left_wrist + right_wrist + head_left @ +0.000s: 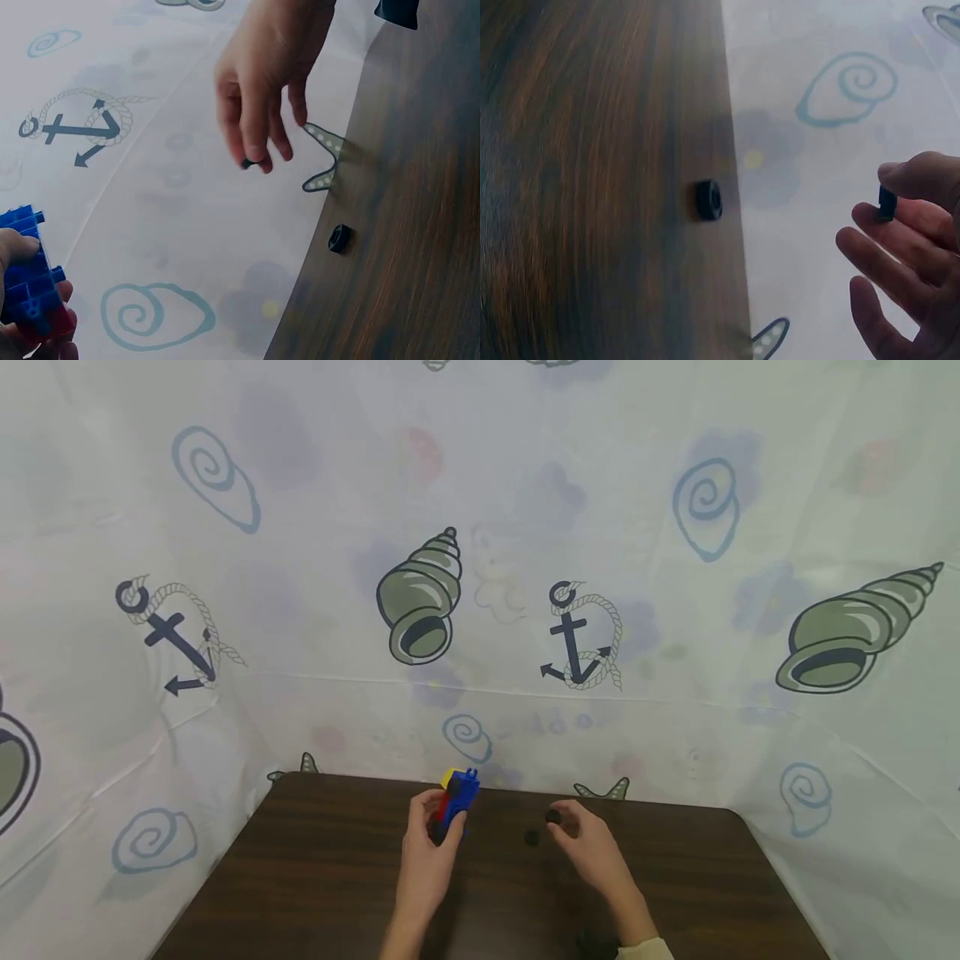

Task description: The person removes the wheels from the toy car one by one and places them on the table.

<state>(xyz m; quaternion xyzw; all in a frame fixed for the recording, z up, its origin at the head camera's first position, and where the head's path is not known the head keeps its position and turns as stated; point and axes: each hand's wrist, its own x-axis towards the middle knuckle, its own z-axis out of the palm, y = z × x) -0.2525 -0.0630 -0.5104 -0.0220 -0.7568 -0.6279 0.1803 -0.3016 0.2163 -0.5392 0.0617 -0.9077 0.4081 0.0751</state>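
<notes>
A small toy vehicle [459, 797] of blue, red and yellow plastic is held up in my left hand [427, 852], thumb on one side and fingers on the other. In the left wrist view its blue underside [26, 270] shows axle stubs. My right hand [592, 852] pinches a small black toy wheel [887, 202] between thumb and fingertip, above the table. Another black wheel [532, 837] stands on the tabletop between the two hands; the right wrist view shows this loose wheel [709, 200] upright on its tread.
The dark wooden table [322, 860] reaches back to a pale cloth [510, 635] printed with shells, anchors and starfish. A dark object [596, 943], too dim to name, lies by the right forearm at the near edge.
</notes>
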